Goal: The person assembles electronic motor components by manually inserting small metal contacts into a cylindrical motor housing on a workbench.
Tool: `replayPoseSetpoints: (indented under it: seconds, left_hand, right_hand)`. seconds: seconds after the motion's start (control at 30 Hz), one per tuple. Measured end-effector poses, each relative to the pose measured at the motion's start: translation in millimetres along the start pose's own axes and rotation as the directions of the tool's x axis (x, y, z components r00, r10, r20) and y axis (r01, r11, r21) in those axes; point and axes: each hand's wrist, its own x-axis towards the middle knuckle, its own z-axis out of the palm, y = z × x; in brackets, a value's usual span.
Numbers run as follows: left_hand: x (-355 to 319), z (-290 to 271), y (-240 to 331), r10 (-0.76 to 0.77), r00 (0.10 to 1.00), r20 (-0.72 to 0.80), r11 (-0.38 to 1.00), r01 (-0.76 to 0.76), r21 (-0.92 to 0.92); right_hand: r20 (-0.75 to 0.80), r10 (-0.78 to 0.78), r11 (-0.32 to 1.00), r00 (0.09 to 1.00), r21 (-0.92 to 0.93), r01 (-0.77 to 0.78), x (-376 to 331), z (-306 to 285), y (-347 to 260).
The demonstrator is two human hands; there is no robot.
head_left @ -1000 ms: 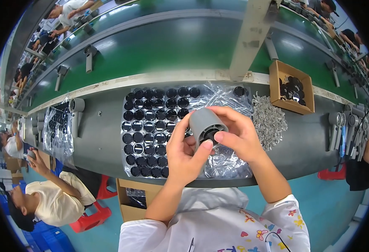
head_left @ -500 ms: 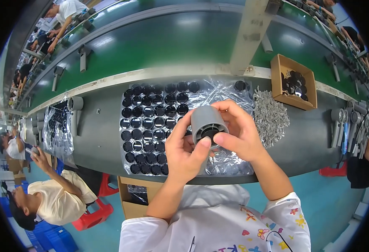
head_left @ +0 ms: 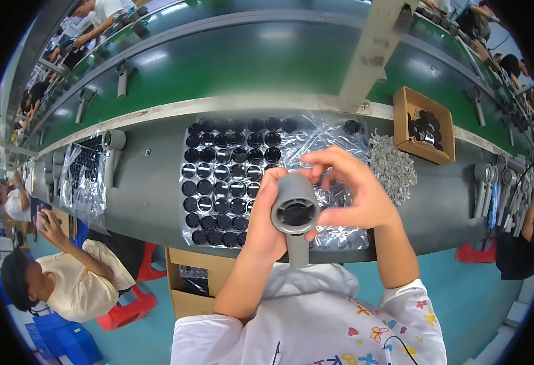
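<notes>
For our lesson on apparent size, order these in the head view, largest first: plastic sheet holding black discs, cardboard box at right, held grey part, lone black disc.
1. Plastic sheet
2. Cardboard box and grey part: too close to rank; the part's nearness may mislead
3. Lone black disc

i see the bare left hand (head_left: 265, 224) gripping a grey plastic cylinder (head_left: 295, 188) with a handle (head_left: 298, 251) below it; the bare right hand (head_left: 365, 204) curves loosely close beside. rows of round black discs (head_left: 221, 172) lie on clear plastic film (head_left: 323, 137) across the dark grey desk (head_left: 145, 198).
</notes>
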Motion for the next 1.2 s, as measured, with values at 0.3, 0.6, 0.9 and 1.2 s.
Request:
replayPoseSetpoints:
  seconds: [0.3, 0.6, 0.9, 1.2]
  left_hand:
    - [-1.0, 5.7, 6.3, -0.013, 0.993, -0.118, 0.997, 0.005, -0.073]
    - [-15.1, 27.4, 4.1, 0.131, 0.988, -0.087, 0.991, -0.129, 0.034]
    - [-2.9, 26.8, 16.1, 0.131, 0.983, -0.127, 0.991, -0.128, 0.032]
    - [-10.2, 37.8, 7.8, 0.087, 0.995, -0.041, 0.993, -0.084, 0.078]
  right_hand:
    - [-0.511, -0.587, 0.432, 0.629, 0.46, 0.776, -41.1, -16.6, -126.7]
    - [-0.308, -0.402, 0.685, 0.863, 0.525, 0.506, -2.5, 74.4, -57.8]
    - [-0.48, -0.673, 0.339, 0.563, 0.475, 0.812, -34.9, 35.7, -133.5]
    - [-0.357, -0.385, 0.748, 0.851, 0.42, 0.514, -16.7, 69.9, -74.0]
